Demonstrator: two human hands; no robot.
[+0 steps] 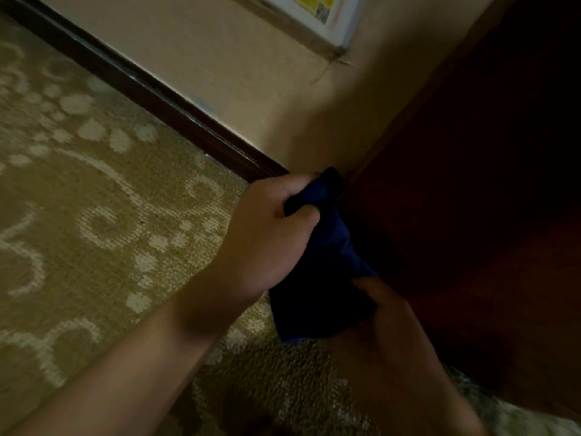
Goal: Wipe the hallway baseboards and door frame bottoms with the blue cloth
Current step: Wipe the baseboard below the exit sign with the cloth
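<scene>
Your left hand (270, 234) bunches the blue cloth (317, 278) in curled fingers at the corner where the baseboard (151, 89) meets the door frame (393, 171); your right hand (390, 316) pinches its lower edge. It looks soft, light and floppy, so keep it wadded.

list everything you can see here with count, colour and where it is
blue cloth: one, dark blue, bunched between both hands at the foot of the door frame
baseboard: one, dark brown, along the bottom of the wall from upper left to centre
door frame: one, dark reddish brown, right side
wall: one, beige, top centre
framed notice: one, white with a yellow patch, on the wall at the top
carpet: one, tan with pale ring pattern, left and bottom
left hand: one, grips the cloth's upper part
right hand: one, holds the cloth's lower edge
</scene>
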